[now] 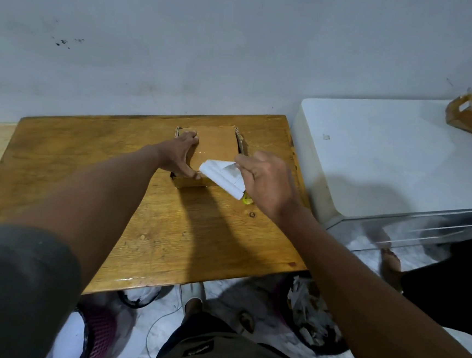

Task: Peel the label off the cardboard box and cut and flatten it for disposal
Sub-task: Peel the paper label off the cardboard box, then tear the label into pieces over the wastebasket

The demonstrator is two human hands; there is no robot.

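Note:
A small brown cardboard box lies on the wooden table near its far edge. My left hand rests spread on the box's left side, fingers on top and thumb at the near edge. My right hand pinches a white label, curled and lifted clear of the box top at its near right corner. A yellow-green object peeks out under my right hand; what it is I cannot tell.
A white cabinet or appliance stands right of the table, with another cardboard box held by another person's hand at the far right. A dark bin with paper scraps sits on the floor under the table's near right corner.

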